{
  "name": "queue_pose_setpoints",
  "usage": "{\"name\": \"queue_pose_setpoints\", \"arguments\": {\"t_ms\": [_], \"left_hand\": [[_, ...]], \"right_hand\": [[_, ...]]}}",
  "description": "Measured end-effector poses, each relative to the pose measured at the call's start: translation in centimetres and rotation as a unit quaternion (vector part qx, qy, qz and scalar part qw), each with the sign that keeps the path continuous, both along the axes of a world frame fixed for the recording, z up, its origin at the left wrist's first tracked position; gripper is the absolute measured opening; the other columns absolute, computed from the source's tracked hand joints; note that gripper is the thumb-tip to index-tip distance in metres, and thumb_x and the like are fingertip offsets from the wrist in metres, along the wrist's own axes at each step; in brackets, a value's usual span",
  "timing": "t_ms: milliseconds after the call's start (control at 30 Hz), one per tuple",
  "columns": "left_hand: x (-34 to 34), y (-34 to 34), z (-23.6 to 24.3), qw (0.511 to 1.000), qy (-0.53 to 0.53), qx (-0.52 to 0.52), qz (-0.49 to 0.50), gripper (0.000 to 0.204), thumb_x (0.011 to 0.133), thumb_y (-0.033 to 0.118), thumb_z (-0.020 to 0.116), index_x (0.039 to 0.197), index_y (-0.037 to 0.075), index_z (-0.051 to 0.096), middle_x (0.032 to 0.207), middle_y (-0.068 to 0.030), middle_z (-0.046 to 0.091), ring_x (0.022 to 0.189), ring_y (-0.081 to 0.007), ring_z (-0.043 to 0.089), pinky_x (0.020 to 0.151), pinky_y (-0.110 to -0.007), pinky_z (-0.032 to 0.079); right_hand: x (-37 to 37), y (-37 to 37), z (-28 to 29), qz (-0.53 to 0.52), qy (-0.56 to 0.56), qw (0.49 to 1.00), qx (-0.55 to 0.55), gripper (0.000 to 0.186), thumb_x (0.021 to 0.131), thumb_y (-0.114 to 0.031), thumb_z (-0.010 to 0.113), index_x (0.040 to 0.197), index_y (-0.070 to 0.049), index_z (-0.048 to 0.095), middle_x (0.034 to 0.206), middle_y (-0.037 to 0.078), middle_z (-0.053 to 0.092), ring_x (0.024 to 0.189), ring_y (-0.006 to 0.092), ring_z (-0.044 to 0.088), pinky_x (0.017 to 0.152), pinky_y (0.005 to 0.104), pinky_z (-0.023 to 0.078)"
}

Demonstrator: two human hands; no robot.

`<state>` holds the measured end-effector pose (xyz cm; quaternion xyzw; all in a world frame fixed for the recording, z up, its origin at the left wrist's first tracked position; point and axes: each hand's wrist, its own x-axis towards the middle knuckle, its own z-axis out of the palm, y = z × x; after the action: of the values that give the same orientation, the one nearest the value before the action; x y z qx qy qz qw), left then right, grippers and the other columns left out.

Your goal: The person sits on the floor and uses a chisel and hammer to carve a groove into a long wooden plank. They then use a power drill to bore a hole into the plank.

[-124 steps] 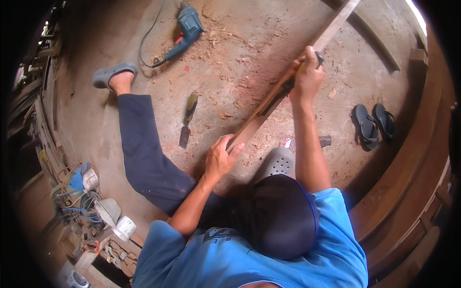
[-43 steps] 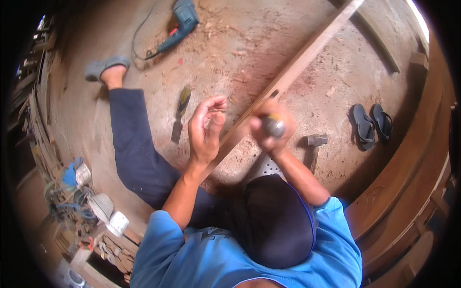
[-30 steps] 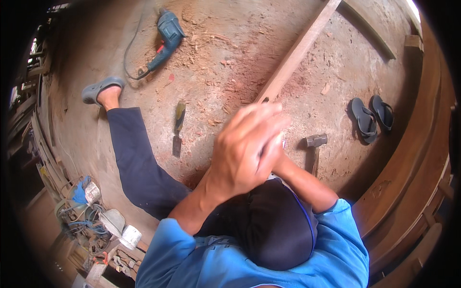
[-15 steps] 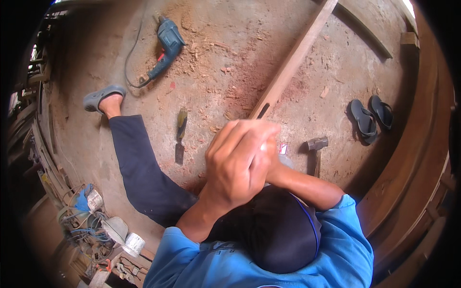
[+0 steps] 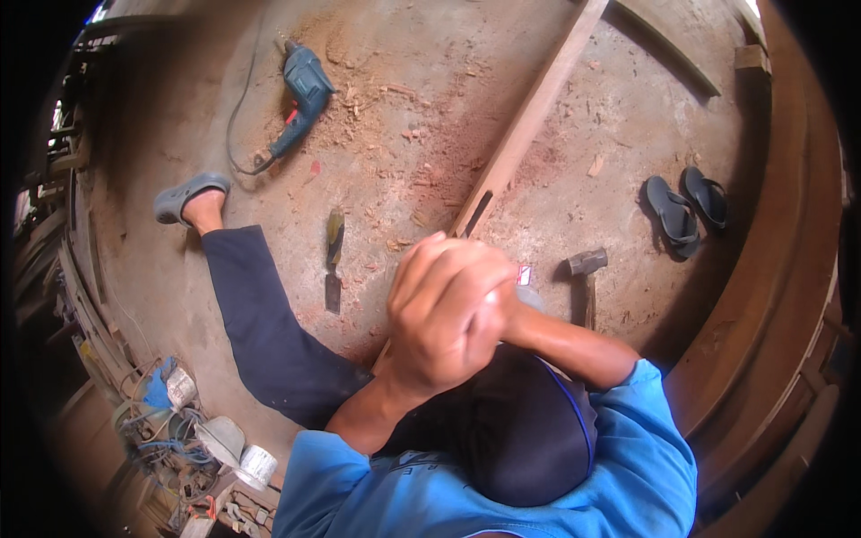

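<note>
My left hand is closed, its fingers curled and pressed against my right hand, in front of the dark cap. My right hand is mostly hidden behind the left, and only its wrist side shows. Whatever the two hands may hold between them is hidden. Just beyond my knuckles lies the near part of a long wooden beam, with a dark slot cut in its top face. To the left of the hands, a chisel with a yellow and black handle lies on the floor. At their right is a hammer with a wooden handle.
A corded blue-green drill lies among wood shavings at the upper left. A pair of dark flip-flops is at the right, near large planks. Tins and cords crowd the lower left. My outstretched left leg crosses the floor.
The view has shifted slightly, so the beam, drill and flip-flops appear a little farther left. My joined hands sit slightly lower in the picture, and more of the beam's slot shows.
</note>
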<state>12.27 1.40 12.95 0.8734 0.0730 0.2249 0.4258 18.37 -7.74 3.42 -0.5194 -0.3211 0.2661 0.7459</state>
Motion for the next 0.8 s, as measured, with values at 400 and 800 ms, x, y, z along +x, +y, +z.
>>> {"name": "queue_pose_setpoints", "arguments": {"t_ms": [400, 800], "left_hand": [[-3.8, -1.5, -4.3, 0.997, -0.071, 0.006, 0.003, 0.018, 0.096, 0.021, 0.062, 0.109, 0.011, 0.07, 0.108, -0.0064, 0.071, 0.103, -0.0288, 0.067, 0.101, -0.056, 0.05], [-3.6, -0.2, 0.6, 0.999, -0.011, 0.0, 0.038, 0.017, 0.086, 0.01, 0.064, 0.101, 0.006, 0.07, 0.1, -0.0107, 0.073, 0.095, -0.0309, 0.069, 0.1, -0.052, 0.052]], "right_hand": [[-0.7, -0.1, -3.8, -0.016, -0.243, 0.967, 0.081, 0.017, 0.074, -0.026, 0.072, 0.081, -0.011, 0.067, 0.08, 0.004, 0.066, 0.065, 0.0236, 0.06, 0.053, 0.0405, 0.044], [-0.9, 0.6, 1.9, -0.005, -0.228, 0.974, -0.004, 0.026, 0.059, -0.026, 0.078, 0.073, -0.012, 0.062, 0.077, 0.004, 0.061, 0.069, 0.0274, 0.063, 0.06, 0.0405, 0.05]]}}
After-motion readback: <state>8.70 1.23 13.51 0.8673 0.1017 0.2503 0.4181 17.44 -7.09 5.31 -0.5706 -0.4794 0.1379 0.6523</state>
